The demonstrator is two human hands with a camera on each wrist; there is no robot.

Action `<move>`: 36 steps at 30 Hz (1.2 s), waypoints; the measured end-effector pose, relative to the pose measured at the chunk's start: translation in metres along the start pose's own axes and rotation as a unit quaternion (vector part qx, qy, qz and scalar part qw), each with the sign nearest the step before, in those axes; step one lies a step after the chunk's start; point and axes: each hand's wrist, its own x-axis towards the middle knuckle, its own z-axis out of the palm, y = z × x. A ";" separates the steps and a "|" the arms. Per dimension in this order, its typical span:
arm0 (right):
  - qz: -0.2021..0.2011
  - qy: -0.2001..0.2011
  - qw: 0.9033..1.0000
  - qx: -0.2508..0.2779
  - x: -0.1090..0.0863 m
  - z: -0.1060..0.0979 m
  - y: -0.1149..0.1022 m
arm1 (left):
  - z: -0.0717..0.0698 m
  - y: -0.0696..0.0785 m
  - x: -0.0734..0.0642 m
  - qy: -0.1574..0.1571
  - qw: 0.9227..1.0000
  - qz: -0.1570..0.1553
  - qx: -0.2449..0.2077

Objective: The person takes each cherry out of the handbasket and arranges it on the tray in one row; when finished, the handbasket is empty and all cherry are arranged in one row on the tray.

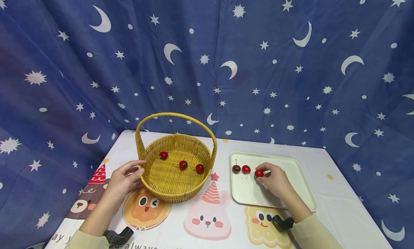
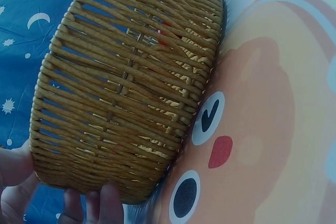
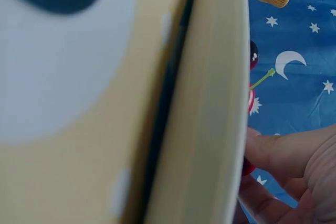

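Note:
My left hand (image 1: 119,184) holds the left side of a round yellow wicker basket (image 1: 176,198); in the left wrist view its thumb is at the rim and several fingertips (image 2: 109,200) lie against the woven wall. Three red cherries with stems lie inside: one cherry (image 1: 163,155) at the back left, another cherry (image 1: 183,165) in the middle, a third cherry (image 1: 199,168) to the right. Over a cream tray (image 1: 291,188), my right hand (image 1: 275,179) pinches a red cherry (image 1: 258,173) between thumb and fingers. The tray's edge hides part of that grip in the right wrist view.
Two more cherries lie in the tray left of my right hand, a dark cherry (image 1: 236,169) and a brighter cherry (image 1: 246,169). The basket's tall handle (image 1: 176,114) arches overhead. A cartoon-print tablecloth (image 1: 207,220) covers the table, with a blue starry curtain (image 1: 200,69) behind.

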 end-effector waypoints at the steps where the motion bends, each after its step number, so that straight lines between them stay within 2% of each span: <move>1: 0.000 0.000 1.000 -0.008 0.002 0.000 0.002 | 0.000 0.000 0.000 0.000 1.000 0.003 -0.003; 7: -0.010 0.004 0.999 -0.041 0.013 0.003 0.006 | 0.000 0.001 -0.001 -0.002 1.000 0.021 -0.022; 13: -0.010 -0.005 0.999 -0.053 0.018 0.005 0.003 | -0.001 0.001 -0.002 -0.001 1.000 0.026 -0.018; 28: -0.002 -0.015 0.999 -0.042 0.020 0.004 0.003 | -0.001 0.001 -0.001 -0.005 1.000 0.019 -0.018; 32: 0.009 -0.020 1.000 -0.018 0.017 0.000 0.002 | -0.001 0.001 -0.001 -0.006 1.000 0.021 -0.020; 36: -0.006 -0.019 1.000 -0.006 0.011 -0.010 -0.001 | -0.001 0.001 -0.001 -0.006 1.000 0.021 -0.022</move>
